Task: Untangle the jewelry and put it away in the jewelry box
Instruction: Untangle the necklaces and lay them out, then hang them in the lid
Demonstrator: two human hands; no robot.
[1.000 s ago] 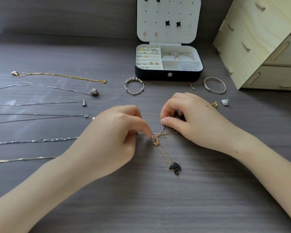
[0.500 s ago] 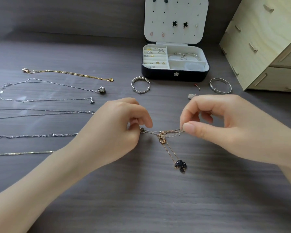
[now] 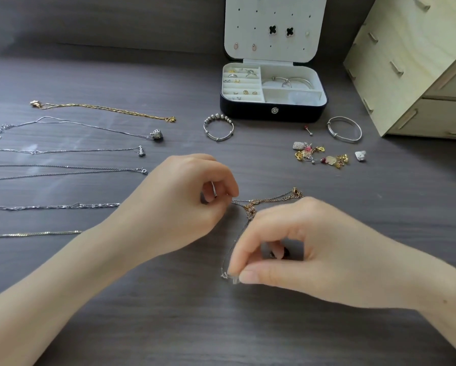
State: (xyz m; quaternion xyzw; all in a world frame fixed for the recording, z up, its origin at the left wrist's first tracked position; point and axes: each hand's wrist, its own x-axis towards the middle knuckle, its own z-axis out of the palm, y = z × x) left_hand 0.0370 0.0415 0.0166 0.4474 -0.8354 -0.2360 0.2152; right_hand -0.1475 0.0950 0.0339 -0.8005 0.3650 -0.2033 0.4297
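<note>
A knot of rose-gold and silver chains lies mid-table between my hands. My left hand pinches the chain's left end just beside the knot. My right hand sits nearer to me and pinches a thin silver chain end drawn down out of the knot. The dark pendant is mostly hidden behind my right fingers. A loose rose-gold end trails off to the right. The open jewelry box, dark outside and white inside, stands at the back with rings, earrings and a bangle in it.
Several straightened necklaces lie in rows on the left. A beaded bangle and a plain bangle flank the box front. A pile of small earrings and charms lies right of centre. A wooden drawer unit fills the back right.
My right hand let go of the chain's right end and came down toward me, now pinching a silver chain end below the knot. The left hand kept its hold.
</note>
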